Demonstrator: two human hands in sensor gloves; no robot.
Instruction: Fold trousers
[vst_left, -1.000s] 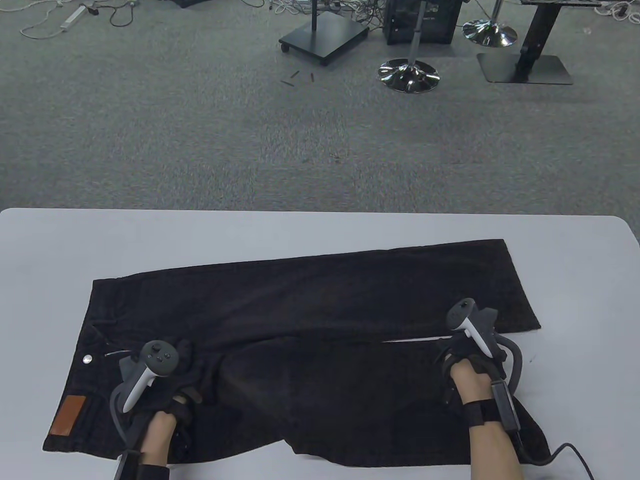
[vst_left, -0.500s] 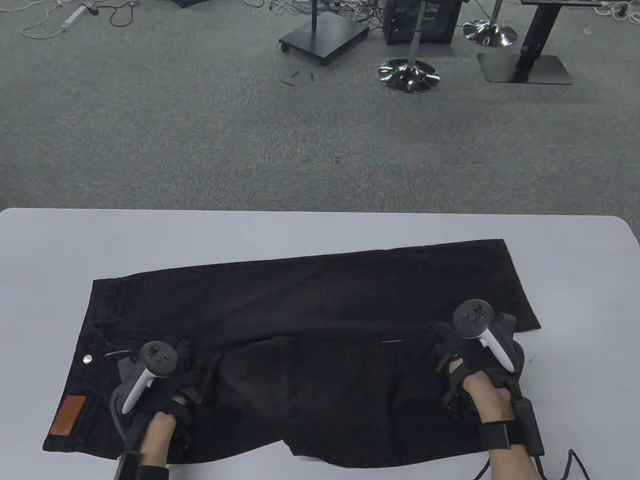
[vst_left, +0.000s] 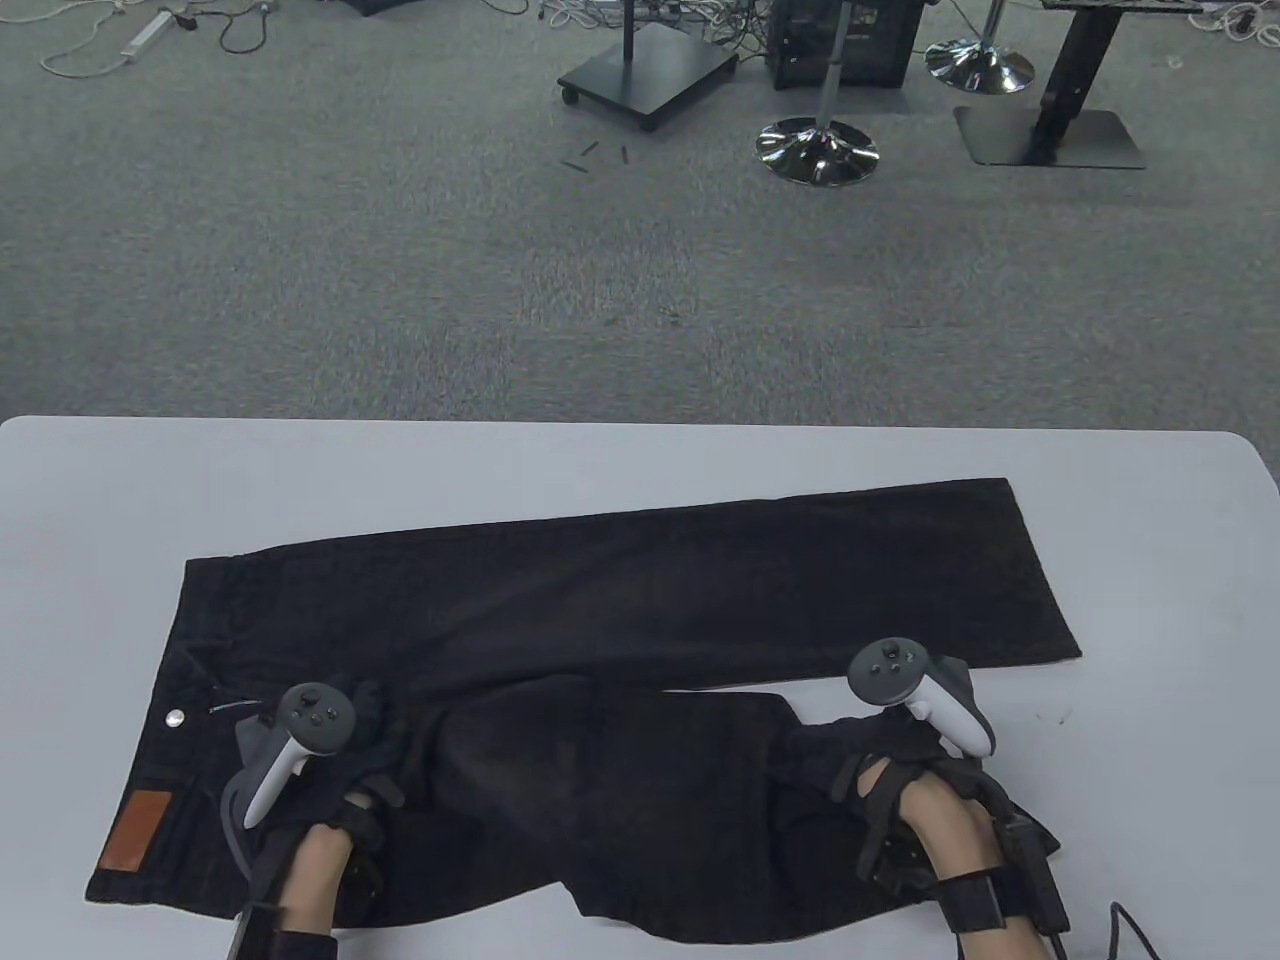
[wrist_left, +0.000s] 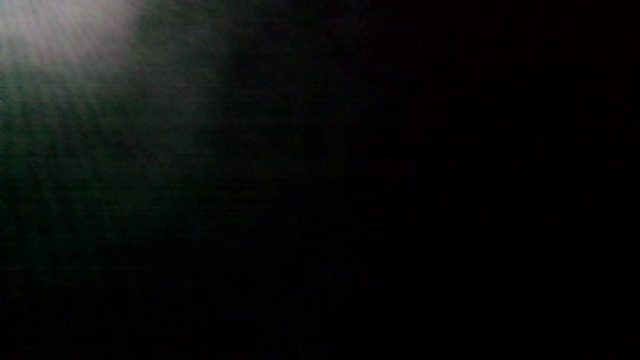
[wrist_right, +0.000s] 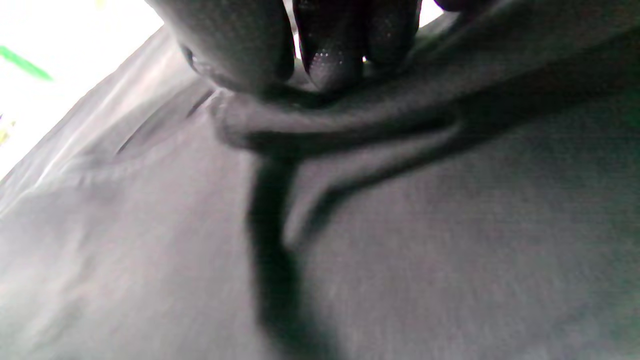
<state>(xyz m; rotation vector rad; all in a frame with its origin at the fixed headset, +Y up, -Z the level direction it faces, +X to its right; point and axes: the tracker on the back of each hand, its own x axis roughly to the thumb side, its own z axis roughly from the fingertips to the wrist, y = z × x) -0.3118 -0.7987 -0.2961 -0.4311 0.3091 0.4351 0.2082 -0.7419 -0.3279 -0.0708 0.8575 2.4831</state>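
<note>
Black trousers (vst_left: 620, 580) lie flat on the pale table (vst_left: 640, 470), waistband to the left with a silver button (vst_left: 176, 717) and a brown leather patch (vst_left: 135, 830). The far leg lies straight toward the right. The near leg is bunched and pulled in. My left hand (vst_left: 383, 745) sits at the crotch area and grips creased cloth; its wrist view is nearly black. My right hand (vst_left: 852, 765) grips the near leg close to its hem. In the right wrist view my fingertips (wrist_right: 330, 55) pinch a raised fold of the cloth (wrist_right: 350, 120).
Bare table shows beyond and right of the trousers, with its right edge (vst_left: 1265, 500) close by. Beyond the table is grey carpet with chrome stool bases (vst_left: 817, 150) and black stands (vst_left: 648, 70).
My right hand has moved left and toward me, dragging the near leg's end along. A strip of table now shows between the two legs. The left hand has stayed put.
</note>
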